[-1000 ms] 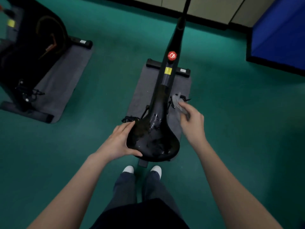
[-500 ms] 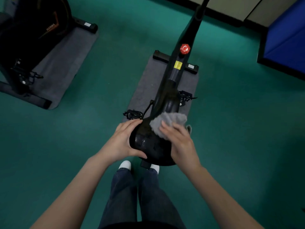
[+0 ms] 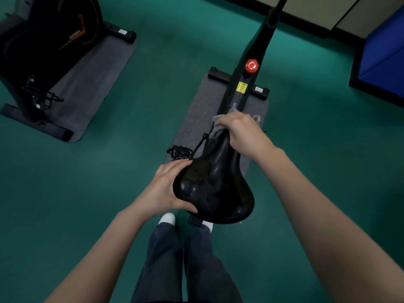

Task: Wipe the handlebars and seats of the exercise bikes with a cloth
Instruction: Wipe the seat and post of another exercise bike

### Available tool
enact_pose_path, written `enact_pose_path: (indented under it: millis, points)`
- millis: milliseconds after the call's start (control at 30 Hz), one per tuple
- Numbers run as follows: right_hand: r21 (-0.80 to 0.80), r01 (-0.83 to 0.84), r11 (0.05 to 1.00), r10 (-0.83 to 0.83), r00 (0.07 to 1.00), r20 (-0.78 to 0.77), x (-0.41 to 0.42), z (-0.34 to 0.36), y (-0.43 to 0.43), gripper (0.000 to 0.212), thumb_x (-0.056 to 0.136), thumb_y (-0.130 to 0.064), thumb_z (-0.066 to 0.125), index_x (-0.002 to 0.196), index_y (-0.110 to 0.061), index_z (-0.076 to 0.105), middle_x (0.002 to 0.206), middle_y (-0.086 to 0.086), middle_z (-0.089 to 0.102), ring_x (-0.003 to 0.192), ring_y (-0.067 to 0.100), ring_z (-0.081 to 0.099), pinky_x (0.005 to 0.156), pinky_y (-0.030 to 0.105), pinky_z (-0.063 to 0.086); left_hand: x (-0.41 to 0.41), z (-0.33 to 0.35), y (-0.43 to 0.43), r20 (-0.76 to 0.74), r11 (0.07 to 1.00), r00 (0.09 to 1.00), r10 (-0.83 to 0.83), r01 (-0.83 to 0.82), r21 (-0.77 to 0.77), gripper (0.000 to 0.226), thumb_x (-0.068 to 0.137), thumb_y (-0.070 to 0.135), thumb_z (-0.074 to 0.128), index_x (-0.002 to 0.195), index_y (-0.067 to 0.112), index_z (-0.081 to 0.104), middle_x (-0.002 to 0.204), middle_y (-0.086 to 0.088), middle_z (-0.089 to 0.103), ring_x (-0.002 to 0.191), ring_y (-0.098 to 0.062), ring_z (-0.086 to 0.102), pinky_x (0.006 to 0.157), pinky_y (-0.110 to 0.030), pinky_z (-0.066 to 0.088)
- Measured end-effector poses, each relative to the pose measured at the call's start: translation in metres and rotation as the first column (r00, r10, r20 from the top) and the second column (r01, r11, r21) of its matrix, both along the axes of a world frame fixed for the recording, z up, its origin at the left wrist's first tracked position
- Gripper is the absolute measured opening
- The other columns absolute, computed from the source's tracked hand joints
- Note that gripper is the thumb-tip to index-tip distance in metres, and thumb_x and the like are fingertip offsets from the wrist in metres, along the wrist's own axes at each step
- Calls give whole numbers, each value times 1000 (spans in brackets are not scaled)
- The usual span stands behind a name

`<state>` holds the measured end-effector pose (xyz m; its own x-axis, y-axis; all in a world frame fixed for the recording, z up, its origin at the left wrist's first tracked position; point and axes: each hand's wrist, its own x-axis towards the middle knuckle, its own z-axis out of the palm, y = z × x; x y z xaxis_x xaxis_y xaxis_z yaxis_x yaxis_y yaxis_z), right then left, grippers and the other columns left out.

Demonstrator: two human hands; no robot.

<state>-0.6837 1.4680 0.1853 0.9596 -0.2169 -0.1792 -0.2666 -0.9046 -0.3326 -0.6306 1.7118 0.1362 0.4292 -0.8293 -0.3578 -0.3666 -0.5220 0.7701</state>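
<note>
Steady seat [image 3: 215,189] with left hand [image 3: 167,189] curled on its edge; press cloth [image 3: 216,130], gripped by right hand [image 3: 242,132], firmly along the nose toward the wide back.

The glossy black seat [image 3: 216,189], wet-looking in patches, sits atop the black bike [image 3: 267,29] with its broad end nearest and narrow nose pointing away, where a crumpled grey cloth [image 3: 215,131] is bunched over the tip.
</note>
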Motion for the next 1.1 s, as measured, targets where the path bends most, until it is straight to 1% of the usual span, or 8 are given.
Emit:
enact_pose_path:
  millis: [133, 267, 433, 533, 633, 767, 933, 1100]
  points:
    - [-219, -320, 922, 311, 947, -75, -7, -1, 22, 48, 65, 14, 48, 103, -8, 66, 112, 8, 67, 115, 27, 55, 102, 41, 29, -6, -1, 4, -36, 996, 995, 91, -92, -13, 122, 35, 67, 79, 141, 28, 33, 136, 17, 34, 130, -6, 28, 110, -23, 23]
    - [-27, -273, 962, 274, 961, 42, -43, -6, 67, 50, 69, 14, 52, 114, -3, 64, 119, 14, 64, 116, 31, 56, 95, 43, 37, -10, -3, 6, -65, 987, 985, 160, -161, -8, 123, 35, 62, 81, 142, 20, 34, 136, 13, 36, 130, -7, 33, 111, -25, 27]
    - [569, 80, 818, -287, 915, 284, -85, -2, 79, 47, 79, 19, 50, 110, -11, 68, 114, 0, 69, 111, 12, 62, 96, 31, 48, -5, -3, 4, -54, 993, 991, 121, -122, -5, 122, 35, 63, 82, 140, 22, 36, 135, 14, 36, 129, -6, 33, 110, -23, 25]
    - [651, 348, 674, -665, 670, 331, -90, 1, 47, 44, 85, 6, 46, 112, -22, 64, 109, -13, 66, 98, -3, 61, 84, 17, 47, -5, -3, 4, -59, 992, 991, 123, -124, -3, 121, 34, 65, 80, 139, 25, 36, 134, 14, 36, 127, -6, 32, 111, -27, 27]
    - [616, 541, 573, -805, 511, 300, -77, -15, 13, 42, 88, 10, 43, 115, -14, 64, 109, -4, 65, 92, 0, 58, 81, 14, 43, -6, -4, 4, -60, 991, 989, 133, -133, 6, 121, 34, 64, 81, 139, 25, 36, 136, 12, 37, 128, -7, 32, 112, -31, 28]
    - [603, 596, 531, -800, 587, 124, -61, -45, 22, 37, 92, 5, 46, 124, -7, 59, 115, 7, 65, 106, 17, 58, 92, 20, 41, -5, -7, 4, -42, 992, 991, 126, -126, 16, 120, 35, 64, 81, 139, 25, 37, 136, 10, 38, 128, -11, 34, 112, -37, 30]
    - [547, 527, 651, -719, 658, 222, -109, -54, 56, 33, 88, 10, 51, 115, -3, 66, 104, -6, 64, 96, -4, 55, 82, -1, 37, -5, -9, 4, -23, 992, 991, 129, -129, 13, 118, 34, 63, 81, 136, 25, 38, 130, 13, 38, 126, -10, 35, 110, -36, 31]
    - [539, 408, 737, -573, 800, 179, -168, -57, 57, 45, 80, 21, 51, 111, -6, 69, 116, -3, 64, 115, -6, 51, 99, 9, 38, -5, -9, 3, -12, 992, 992, 124, -124, 0, 117, 35, 57, 82, 137, 22, 39, 130, 10, 38, 127, -14, 36, 110, -36, 32]
